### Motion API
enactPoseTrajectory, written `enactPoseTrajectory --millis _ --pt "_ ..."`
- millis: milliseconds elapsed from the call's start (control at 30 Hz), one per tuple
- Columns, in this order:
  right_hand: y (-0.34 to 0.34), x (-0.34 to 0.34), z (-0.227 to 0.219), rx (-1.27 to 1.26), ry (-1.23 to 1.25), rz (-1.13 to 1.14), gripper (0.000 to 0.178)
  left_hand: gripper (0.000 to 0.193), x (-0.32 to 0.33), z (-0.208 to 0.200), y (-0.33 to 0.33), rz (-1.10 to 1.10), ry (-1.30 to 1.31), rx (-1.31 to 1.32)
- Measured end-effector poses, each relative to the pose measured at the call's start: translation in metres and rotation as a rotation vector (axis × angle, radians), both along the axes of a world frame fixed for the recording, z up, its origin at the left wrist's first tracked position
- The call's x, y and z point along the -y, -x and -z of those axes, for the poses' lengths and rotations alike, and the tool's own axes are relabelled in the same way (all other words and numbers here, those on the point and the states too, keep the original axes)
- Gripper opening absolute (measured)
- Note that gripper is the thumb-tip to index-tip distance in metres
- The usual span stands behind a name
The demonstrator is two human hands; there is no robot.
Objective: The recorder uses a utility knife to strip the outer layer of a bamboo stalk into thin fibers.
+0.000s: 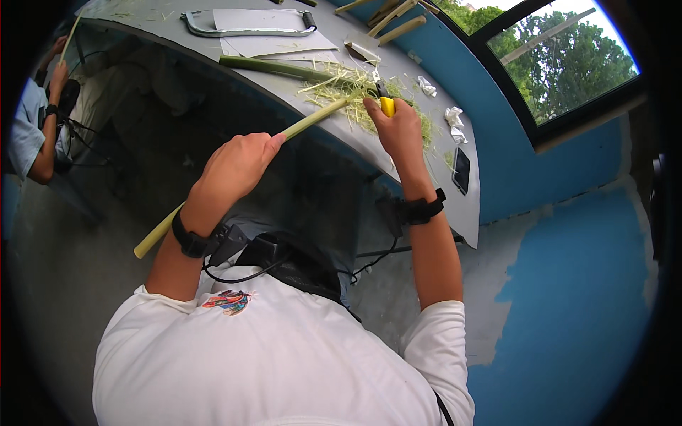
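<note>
My left hand (238, 160) is closed round a peeled, pale yellow-green bamboo pole (316, 118). The pole slants from below my left forearm up to the table edge, its far end over a heap of thin shavings (341, 84). In my right hand (401, 133) is a utility knife with a yellow and black handle (387, 106). The knife is close to the pole's far end, above the shavings; whether its blade touches the pole I cannot tell. Behind them a darker green bamboo pole (273, 68) lies on the grey table (359, 142), partly among the shavings.
A hacksaw (202, 30) lies over white paper (273, 42) at the back left. Crumpled tissues (455, 122) and a phone (461, 170) sit toward the right. Wooden-handled tools (403, 30) stand by the blue wall. At far left another person (35, 135) holds a thin stick.
</note>
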State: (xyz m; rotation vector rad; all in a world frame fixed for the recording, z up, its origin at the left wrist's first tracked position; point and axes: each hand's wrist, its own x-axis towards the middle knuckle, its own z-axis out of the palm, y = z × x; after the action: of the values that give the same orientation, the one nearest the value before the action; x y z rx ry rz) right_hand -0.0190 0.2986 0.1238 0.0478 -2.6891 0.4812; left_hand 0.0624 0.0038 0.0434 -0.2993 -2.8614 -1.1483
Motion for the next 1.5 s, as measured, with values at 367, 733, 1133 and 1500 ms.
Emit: enactPoseTrajectory --millis 367,733,1133,1500 --pt "0.020 0.024 0.020 -0.053 0.139 -0.206 0.042 0.060 0.003 -0.011 0.001 -0.015 0.035 -0.007" --pt "0.024 0.011 0.010 0.173 0.517 -0.263 0.028 0.057 0.015 -0.017 0.003 0.083 -0.090 -0.001" --pt "0.032 -0.060 -0.002 0.001 0.359 -0.162 0.034 0.064 0.023 -0.015 0.016 0.174 -0.243 0.072" --pt "-0.006 -0.035 -0.011 0.194 0.497 -0.126 0.058 0.059 -0.006 -0.006 0.030 0.224 -0.306 0.035"
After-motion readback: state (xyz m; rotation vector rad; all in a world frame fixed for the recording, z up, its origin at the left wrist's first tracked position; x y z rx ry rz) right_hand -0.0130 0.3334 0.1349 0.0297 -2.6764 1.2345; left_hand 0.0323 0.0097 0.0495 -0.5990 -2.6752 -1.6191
